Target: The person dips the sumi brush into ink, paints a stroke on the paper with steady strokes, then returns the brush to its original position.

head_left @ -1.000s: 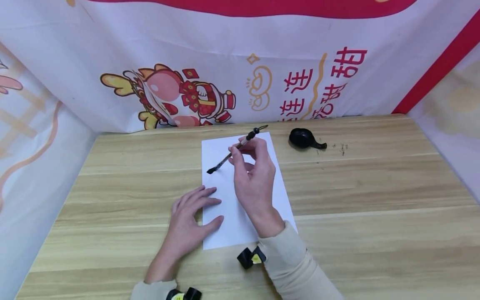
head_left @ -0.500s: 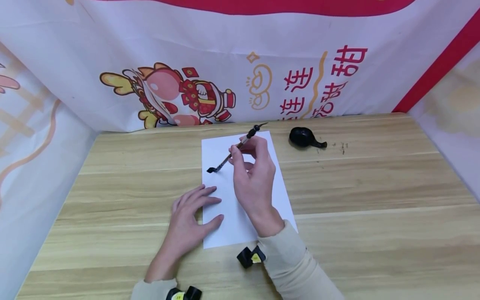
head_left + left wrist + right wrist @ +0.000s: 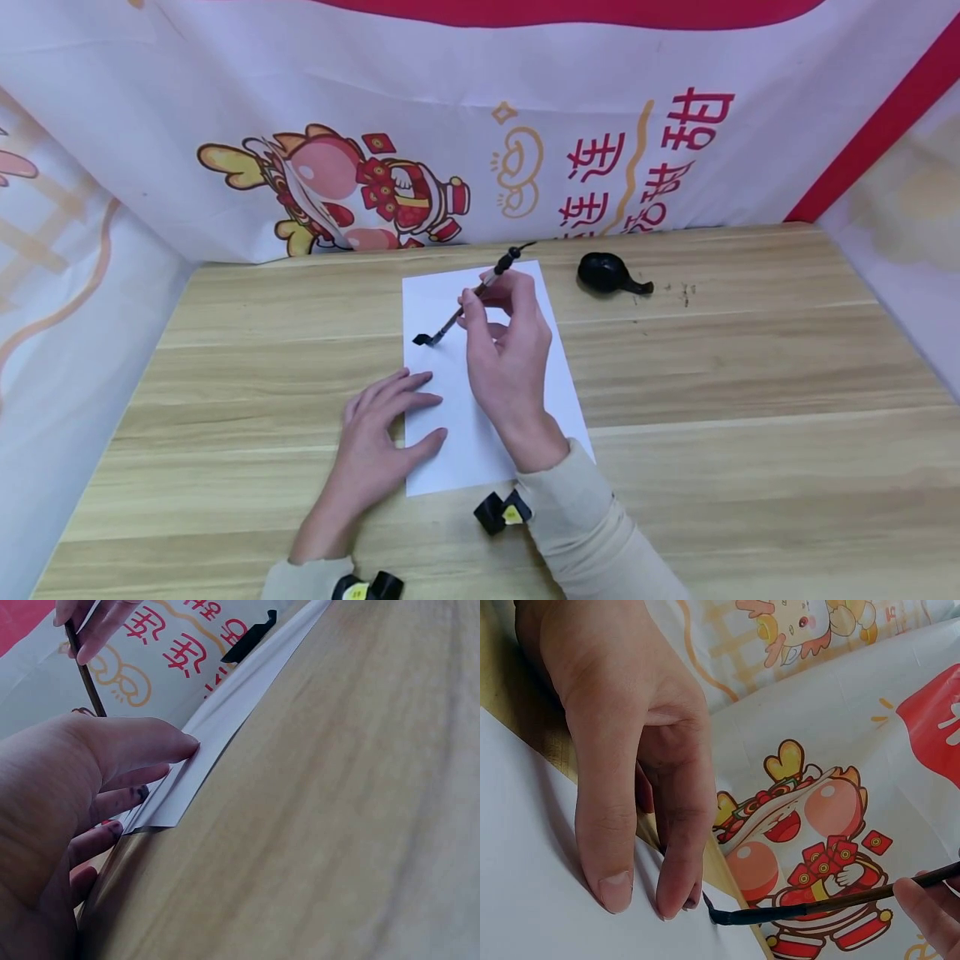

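My right hand (image 3: 513, 358) pinches a thin dark-handled writing brush (image 3: 453, 318) above a white paper sheet (image 3: 457, 450). Black bristles meet the sheet near its upper left edge, bent at the tip, with a small black mark (image 3: 422, 340) there. In the right wrist view the bristles (image 3: 739, 916) run behind the left fingertips. My left hand (image 3: 375, 454) lies on the sheet's lower left edge, fingers spread and thumb apart, holding nothing. Dark stains show on its fingertips (image 3: 141, 794) in the left wrist view. The brush handle (image 3: 88, 682) slants down there from the right fingers.
A black, glossy, gourd-shaped object (image 3: 602, 273) lies right of the sheet's far end, with dark smudges (image 3: 686, 293) beside it on the wooden table (image 3: 750, 467). A printed cloth (image 3: 420, 75) hangs behind the table, and more cloth borders both sides.
The brush bristles bend more against the sheet, and the brush's lower end has shifted very slightly to the right. Both hands stay almost in place.
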Demonstrator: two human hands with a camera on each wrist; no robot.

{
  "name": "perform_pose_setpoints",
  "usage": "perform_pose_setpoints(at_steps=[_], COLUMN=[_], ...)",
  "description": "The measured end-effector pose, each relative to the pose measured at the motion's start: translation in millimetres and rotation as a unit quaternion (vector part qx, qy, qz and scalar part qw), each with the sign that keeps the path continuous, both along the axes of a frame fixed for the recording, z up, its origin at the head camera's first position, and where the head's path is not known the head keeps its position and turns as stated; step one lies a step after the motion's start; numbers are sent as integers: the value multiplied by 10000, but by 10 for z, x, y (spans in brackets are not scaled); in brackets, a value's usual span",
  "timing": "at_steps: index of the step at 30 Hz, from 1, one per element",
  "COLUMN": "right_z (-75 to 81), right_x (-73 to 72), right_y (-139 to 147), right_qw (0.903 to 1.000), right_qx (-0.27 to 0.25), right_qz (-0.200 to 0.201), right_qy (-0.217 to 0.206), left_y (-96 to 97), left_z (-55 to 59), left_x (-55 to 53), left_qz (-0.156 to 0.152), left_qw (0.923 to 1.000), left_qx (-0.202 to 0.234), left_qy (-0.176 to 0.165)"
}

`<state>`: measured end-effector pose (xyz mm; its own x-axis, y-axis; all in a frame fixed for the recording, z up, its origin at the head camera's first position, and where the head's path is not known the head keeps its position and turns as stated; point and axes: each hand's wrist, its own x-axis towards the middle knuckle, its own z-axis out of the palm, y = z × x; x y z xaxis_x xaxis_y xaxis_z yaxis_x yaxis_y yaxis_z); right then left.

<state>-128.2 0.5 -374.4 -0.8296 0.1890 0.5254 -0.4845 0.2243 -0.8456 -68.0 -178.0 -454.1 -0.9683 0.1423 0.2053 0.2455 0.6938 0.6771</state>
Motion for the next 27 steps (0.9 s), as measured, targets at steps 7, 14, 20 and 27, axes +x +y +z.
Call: perform_pose_setpoints(at_steps=[7,14,20,27], right_z=[3,7,8,17], right_x=[7,3,2,13], right_y=[4,13,23,29], right_qw=[10000,10000,10000,9999], right_qx=[1,65,74,69], right_qz=[26,31,34,65], right_qy=[-52,-20,5,-72], left_y=[3,-5,-1,0], left_z=[1,0,0,-5], left_x=[-1,-4,-2,1], left_qz=[9,24,13,9], left_qw=[10000,10000,10000,10000], left_qx=[-20,-15,3,1], left_qy=[-26,-60,-51,-51])
